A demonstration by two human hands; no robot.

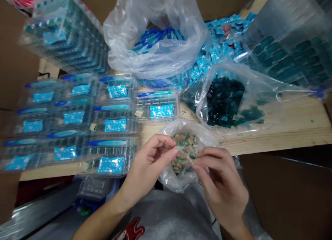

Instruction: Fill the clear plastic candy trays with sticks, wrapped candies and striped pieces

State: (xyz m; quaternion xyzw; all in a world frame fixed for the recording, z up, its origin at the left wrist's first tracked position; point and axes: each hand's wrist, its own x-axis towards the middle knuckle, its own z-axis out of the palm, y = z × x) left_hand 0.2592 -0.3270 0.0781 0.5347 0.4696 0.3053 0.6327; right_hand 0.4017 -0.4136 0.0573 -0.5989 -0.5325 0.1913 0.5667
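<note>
My left hand [151, 162] and my right hand [220, 184] meet over a small clear plastic bag [176, 179] at the table's front edge. The bag holds several small tan, green and orange striped pieces [184, 145]. Both hands pinch at these pieces at the bag's mouth, thumb against fingers. The left hand's fingertips press a piece at the left of the opening. The right hand's fingers hold one at the right. How many pieces each hand grips I cannot make out.
Rows of clear plastic boxes [114, 120] with blue labels cover the left of the wooden table [285, 129]. Behind stand a bag of blue sticks [158, 43], loose blue packets [207, 60], a bag of dark teal pieces [225, 101] and stacked trays [290, 56]. Cardboard boxes flank both sides.
</note>
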